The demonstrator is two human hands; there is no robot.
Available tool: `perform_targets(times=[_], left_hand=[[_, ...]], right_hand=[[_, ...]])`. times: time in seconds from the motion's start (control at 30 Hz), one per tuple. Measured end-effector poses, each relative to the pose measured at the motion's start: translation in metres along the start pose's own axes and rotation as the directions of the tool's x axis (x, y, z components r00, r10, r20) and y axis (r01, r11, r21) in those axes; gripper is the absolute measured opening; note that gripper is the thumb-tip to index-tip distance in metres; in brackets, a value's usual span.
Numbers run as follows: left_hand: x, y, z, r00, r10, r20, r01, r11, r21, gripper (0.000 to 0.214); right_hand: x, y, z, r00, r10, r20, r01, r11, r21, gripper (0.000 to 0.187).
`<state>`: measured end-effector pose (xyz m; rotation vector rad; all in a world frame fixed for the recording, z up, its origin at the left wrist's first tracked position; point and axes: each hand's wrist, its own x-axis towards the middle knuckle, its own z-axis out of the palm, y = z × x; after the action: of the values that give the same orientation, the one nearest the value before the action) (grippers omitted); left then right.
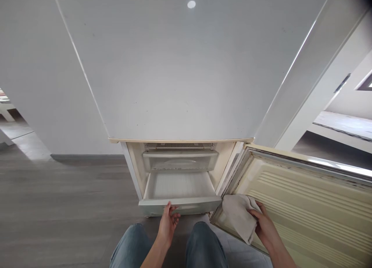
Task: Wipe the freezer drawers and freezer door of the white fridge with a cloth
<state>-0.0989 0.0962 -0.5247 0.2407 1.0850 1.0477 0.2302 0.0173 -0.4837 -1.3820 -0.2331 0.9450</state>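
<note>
My left hand [169, 222] curls its fingers over the front edge of the low drawer [180, 203], which stands half out of the fridge [180, 85]. I think this is the wiping step. My right hand [266, 227] clutches a cloth [238, 217] against the open door [308, 198]. The next move needs a level, steady pull. I can read no label or writing.

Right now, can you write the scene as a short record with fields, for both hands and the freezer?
left hand: grasps the front edge of the lower drawer, which is pulled out and looks empty
right hand: holds a grey cloth against the inner side of the open freezer door
upper drawer: pushed in
floor: grey planks
</note>
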Motion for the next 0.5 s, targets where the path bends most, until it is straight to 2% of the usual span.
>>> perform_targets(times=[0.17, 0.37, 0.5], left_hand=[[-0.013, -0.011, -0.012, 0.999, -0.029, -0.017, 0.029, 1.000, 0.001, 0.029], [-0.017, -0.016, -0.020, 0.995, -0.086, -0.050, 0.088, 0.995, 0.036, 0.033], [-0.016, -0.017, -0.022, 0.996, -0.088, -0.031, 0.091, 0.993, 0.076, 0.041]], right_hand=[[0.003, -0.014, -0.006, 0.997, 0.052, 0.053, -0.052, 0.999, 0.002, 0.063], [0.005, -0.017, -0.009, 0.992, 0.121, 0.043, -0.123, 0.991, 0.054, 0.075], [-0.010, -0.010, 0.003, 0.975, 0.216, 0.050, -0.221, 0.963, 0.154, 0.060]])
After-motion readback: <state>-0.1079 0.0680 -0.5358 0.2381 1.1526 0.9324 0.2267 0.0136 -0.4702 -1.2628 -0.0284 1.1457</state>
